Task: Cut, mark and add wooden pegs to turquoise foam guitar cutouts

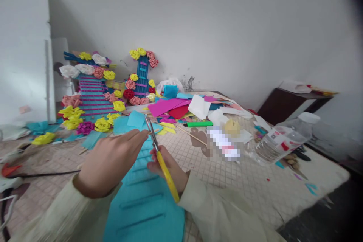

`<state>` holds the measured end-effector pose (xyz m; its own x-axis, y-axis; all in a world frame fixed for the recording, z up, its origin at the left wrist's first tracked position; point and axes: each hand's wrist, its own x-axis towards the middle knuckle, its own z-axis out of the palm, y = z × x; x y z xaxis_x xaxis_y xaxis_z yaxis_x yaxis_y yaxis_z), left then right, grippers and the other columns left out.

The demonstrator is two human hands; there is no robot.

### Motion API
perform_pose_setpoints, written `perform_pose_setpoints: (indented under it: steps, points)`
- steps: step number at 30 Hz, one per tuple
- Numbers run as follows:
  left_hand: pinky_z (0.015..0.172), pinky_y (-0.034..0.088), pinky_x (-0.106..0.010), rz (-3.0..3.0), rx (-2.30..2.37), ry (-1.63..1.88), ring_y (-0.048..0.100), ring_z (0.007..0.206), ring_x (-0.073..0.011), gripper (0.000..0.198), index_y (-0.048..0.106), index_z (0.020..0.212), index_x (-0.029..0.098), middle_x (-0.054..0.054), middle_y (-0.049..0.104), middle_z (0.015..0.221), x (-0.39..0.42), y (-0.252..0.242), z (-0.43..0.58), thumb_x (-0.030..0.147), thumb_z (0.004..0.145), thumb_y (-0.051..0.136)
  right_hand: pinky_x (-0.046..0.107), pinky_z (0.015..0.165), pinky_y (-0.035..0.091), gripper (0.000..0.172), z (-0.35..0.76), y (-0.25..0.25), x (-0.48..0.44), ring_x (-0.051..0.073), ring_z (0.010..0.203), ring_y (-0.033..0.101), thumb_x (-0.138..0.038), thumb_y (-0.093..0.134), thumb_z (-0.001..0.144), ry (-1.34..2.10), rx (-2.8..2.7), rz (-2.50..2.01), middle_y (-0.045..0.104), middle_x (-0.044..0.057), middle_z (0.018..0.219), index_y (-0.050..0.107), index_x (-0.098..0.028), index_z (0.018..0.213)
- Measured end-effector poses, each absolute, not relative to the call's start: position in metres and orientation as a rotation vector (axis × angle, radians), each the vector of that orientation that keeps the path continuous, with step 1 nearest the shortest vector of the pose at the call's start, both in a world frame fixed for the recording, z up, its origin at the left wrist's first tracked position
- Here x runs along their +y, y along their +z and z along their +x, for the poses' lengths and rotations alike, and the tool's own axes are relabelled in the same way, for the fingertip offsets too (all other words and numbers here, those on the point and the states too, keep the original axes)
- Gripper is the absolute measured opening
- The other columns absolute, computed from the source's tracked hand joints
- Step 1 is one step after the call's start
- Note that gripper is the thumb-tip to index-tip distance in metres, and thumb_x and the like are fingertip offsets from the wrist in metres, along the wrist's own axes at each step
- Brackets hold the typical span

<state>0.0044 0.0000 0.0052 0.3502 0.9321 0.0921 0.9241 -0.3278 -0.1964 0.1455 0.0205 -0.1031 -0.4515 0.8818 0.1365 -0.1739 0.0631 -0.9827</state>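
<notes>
My right hand [170,166] is closed around pliers with a yellow handle [168,176]; their narrow metal jaws point up and away from me. The jaws sit around a thin wooden stick [154,131]. My left hand [113,160] pinches this stick at the jaws, fingertips pressed together. Much of the stick is hidden by the fingers. Beneath both hands lies a long turquoise panel [144,211] with several thin dark bars across it. A turquoise paper piece [136,119] lies just beyond the jaws.
Two turquoise stick models with paper flowers, a wide one [92,94] and a narrow one [142,73], stand behind on the left. Coloured paper sheets [167,106], a green marker [200,124] and a blurred-out white item [224,141] lie beyond. A plastic bottle [283,140] is at right.
</notes>
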Motion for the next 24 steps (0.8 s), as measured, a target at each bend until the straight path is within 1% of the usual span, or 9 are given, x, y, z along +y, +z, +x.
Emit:
perform_pose_setpoints:
  steps: [4,7,10,14,16,19,21,24]
  points:
    - [0.073,0.054,-0.045,-2.394,-1.643,0.07,0.061,0.094,-0.0268,0.037,0.049,0.119,0.023,-0.005,0.061,0.113,0.0,0.005,0.006,0.017,0.087,0.031,0.022,0.052,0.029,0.029,0.146,-0.115,0.023,0.011,0.06,0.036,-0.014,0.056,0.06,1.441,-1.552,-0.797,0.036,-0.004,0.068,0.035,-0.022,0.078]
    - [0.068,0.054,-0.043,-2.381,-1.573,0.036,0.063,0.088,-0.0261,0.039,0.048,0.12,0.023,-0.004,0.063,0.109,0.002,0.002,0.004,0.015,0.086,0.031,0.022,0.05,0.029,0.029,0.146,-0.12,0.024,0.011,0.059,0.037,-0.01,0.053,0.058,1.365,-1.605,-0.825,0.038,-0.005,0.065,0.036,-0.022,0.078]
    - [0.061,0.054,-0.038,-2.345,-1.482,-0.075,0.065,0.081,-0.0244,0.035,0.053,0.115,0.022,-0.004,0.064,0.105,0.004,-0.004,0.003,0.017,0.086,0.034,0.022,0.05,0.029,0.027,0.148,-0.117,0.024,0.011,0.058,0.036,-0.01,0.052,0.057,1.34,-1.605,-0.823,0.038,-0.005,0.064,0.035,-0.022,0.075]
    - [0.057,0.051,-0.033,-2.275,-1.495,-0.192,0.065,0.078,-0.0229,0.03,0.057,0.107,0.023,-0.005,0.066,0.1,0.006,-0.009,0.004,0.027,0.088,0.035,0.022,0.05,0.028,0.028,0.149,-0.111,0.026,0.01,0.056,0.033,-0.011,0.053,0.054,1.399,-1.539,-0.824,0.037,-0.006,0.064,0.035,-0.022,0.073]
    - [0.06,0.051,-0.032,-2.294,-1.507,-0.185,0.065,0.078,-0.0221,0.031,0.056,0.109,0.023,-0.006,0.066,0.098,0.007,-0.011,0.005,0.025,0.088,0.033,0.022,0.05,0.028,0.029,0.149,-0.11,0.027,0.009,0.055,0.032,-0.012,0.055,0.054,1.452,-1.491,-0.832,0.037,-0.006,0.064,0.036,-0.021,0.074]
    - [0.066,0.052,-0.033,-2.354,-1.488,-0.172,0.065,0.079,-0.0213,0.034,0.055,0.111,0.021,-0.007,0.066,0.098,0.009,-0.012,0.003,0.017,0.087,0.032,0.023,0.051,0.028,0.032,0.148,-0.107,0.027,0.009,0.055,0.032,-0.018,0.061,0.056,1.521,-1.424,-0.831,0.035,-0.007,0.064,0.038,-0.021,0.078]
    - [0.065,0.051,-0.033,-2.361,-1.47,-0.197,0.065,0.078,-0.0218,0.034,0.056,0.109,0.02,-0.008,0.066,0.096,0.009,-0.013,0.001,0.015,0.085,0.033,0.023,0.052,0.028,0.035,0.147,-0.104,0.026,0.009,0.056,0.032,-0.023,0.067,0.057,1.563,-1.388,-0.813,0.034,-0.006,0.065,0.039,-0.021,0.079]
    - [0.055,0.049,-0.03,-2.335,-1.426,-0.216,0.064,0.076,-0.0218,0.032,0.058,0.104,0.02,-0.007,0.066,0.093,0.01,-0.014,0.0,0.015,0.085,0.033,0.023,0.052,0.028,0.042,0.147,-0.099,0.023,0.009,0.057,0.031,-0.032,0.072,0.056,1.619,-1.35,-0.789,0.034,-0.006,0.067,0.039,-0.021,0.079]
